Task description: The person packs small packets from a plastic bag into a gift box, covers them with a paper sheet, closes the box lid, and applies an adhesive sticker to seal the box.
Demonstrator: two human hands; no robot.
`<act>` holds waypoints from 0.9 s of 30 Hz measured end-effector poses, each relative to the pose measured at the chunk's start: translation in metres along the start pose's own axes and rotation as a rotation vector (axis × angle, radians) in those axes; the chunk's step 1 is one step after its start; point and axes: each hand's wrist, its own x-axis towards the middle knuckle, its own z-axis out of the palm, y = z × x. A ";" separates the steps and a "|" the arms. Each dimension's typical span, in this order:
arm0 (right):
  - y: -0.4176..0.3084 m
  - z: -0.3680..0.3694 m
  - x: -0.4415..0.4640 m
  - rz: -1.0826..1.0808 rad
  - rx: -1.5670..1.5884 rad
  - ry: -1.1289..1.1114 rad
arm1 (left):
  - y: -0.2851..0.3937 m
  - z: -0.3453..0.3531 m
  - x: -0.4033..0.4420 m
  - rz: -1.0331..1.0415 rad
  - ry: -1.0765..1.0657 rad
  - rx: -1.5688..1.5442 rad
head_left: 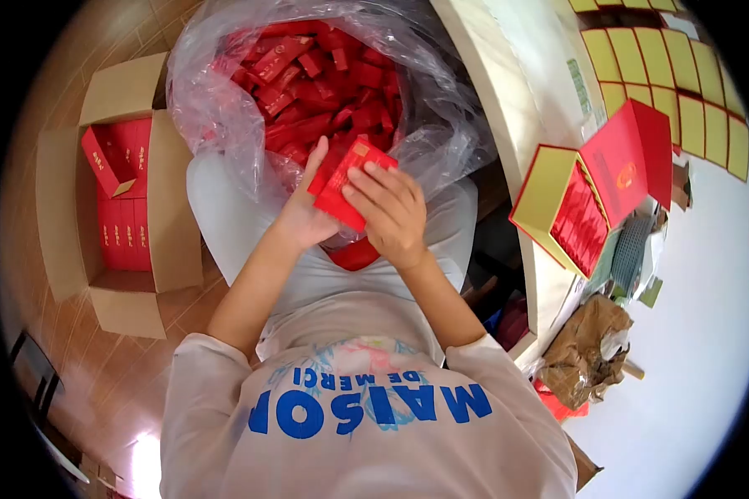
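Observation:
Between my two hands, above my lap, are red packets (341, 200) with small gold print. My left hand (306, 208) supports them from the left side, its thumb or finger stretched upward. My right hand (391, 208) lies over their right part with its fingers bent onto the top packet. How many packets are held cannot be made out. Just beyond my hands, a clear plastic bag (216, 83) stands wide open, full of similar red packets (324, 83). Another red piece (354, 254) lies on my lap below my hands.
An open cardboard box (177, 208) on the tiled floor at left holds red boxes. On the table (516, 108) at right, an open red and yellow box (545, 183) contains red packets, near rows of yellow boxes (678, 58) and brown crumpled paper (587, 349).

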 end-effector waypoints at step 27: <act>-0.019 -0.139 -0.061 0.821 0.445 0.454 | -0.186 0.067 -0.008 0.164 -0.305 0.698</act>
